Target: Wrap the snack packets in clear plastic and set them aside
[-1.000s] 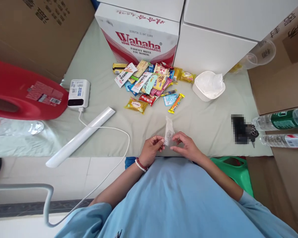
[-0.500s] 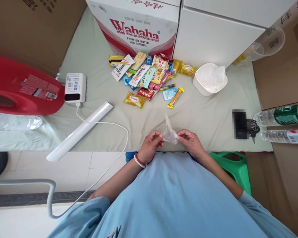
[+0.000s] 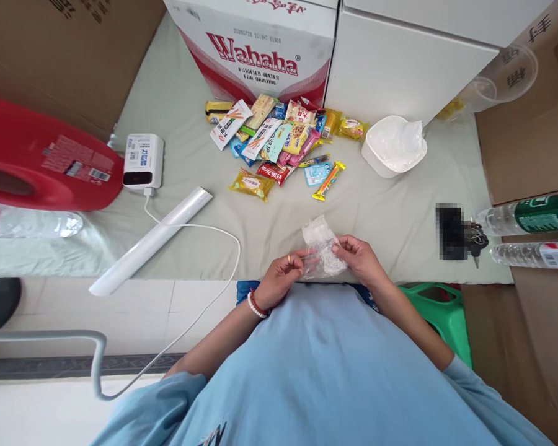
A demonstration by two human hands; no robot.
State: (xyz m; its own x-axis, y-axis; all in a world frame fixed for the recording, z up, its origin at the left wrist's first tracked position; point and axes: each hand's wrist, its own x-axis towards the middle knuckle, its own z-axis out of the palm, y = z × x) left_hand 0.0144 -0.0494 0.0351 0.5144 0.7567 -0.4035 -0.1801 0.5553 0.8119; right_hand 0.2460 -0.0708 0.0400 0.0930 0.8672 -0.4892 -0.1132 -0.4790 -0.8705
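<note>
Clear plastic bag: The crumpled, see-through bag [image 3: 324,246] is held between the two hands, just above the near edge of the bench [image 3: 381,248], close to the blue shirt [image 3: 316,359].
Right hand: The right side of the bag is gripped by the right hand [image 3: 360,257], with the thumb laid over the film.
Left hand: The left side of the bag is touched by the left hand [image 3: 284,275]; a fingertip is seen through the film, but whether it is inside or behind cannot be told, nor whether the film is pinched.
Stage of the bag: It is judged that the bag has been partly spread; its mouth cannot be made out, and no snack packet is seen in it. How much handling is left cannot be told.
Snack packets: The pile [image 3: 295,137] is set against the Wahaha carton [image 3: 260,65], untouched and well apart from the hands. The yellow bar [image 3: 328,181] is laid at its near side.
White bowl: More clear film [image 3: 407,145] is held in the bowl [image 3: 379,155], right of the pile.
</note>
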